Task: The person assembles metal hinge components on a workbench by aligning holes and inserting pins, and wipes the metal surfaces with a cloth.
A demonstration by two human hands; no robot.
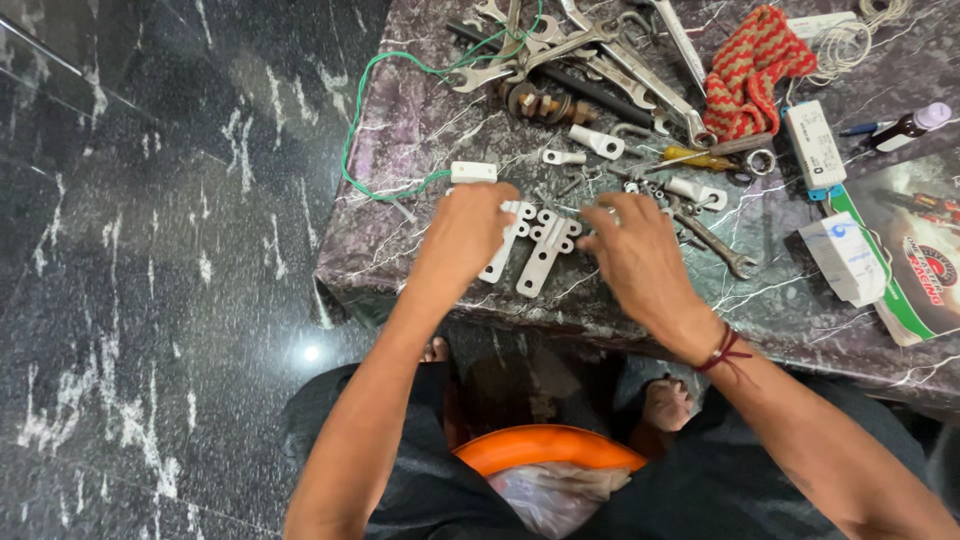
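Two white flat brackets (pixel 535 250) lie side by side on the marble table (pixel 400 250), close to its near edge, between the two hands. Each bracket is a narrow strip with a wider notched head at its far end and a plain tail angled toward the near left. The brackets sit just beside each other; whether they touch cannot be told.

The left hand (pixel 465 235) rests palm down on the left bracket, fingers curled over its head. Its grip is hidden under the knuckles, so whether it pinches the part cannot be told. The right hand (pixel 630 250) lies just right of the brackets, fingers bent and pointing left toward the bracket heads; its fingertips are blurred, and its hold cannot be told. A red thread (pixel 722 352) circles the right wrist.

A small white block (pixel 473 172) lies just beyond the left hand, with a green wire (pixel 360 120) looping to its left. Small screws and nuts (pixel 650 188) are scattered beyond the right hand. Spanners (pixel 560 45) are piled at the far side, with a red-and-tan knitted cloth (pixel 750 70) to their right. A white box (pixel 843 258) sits at the right.
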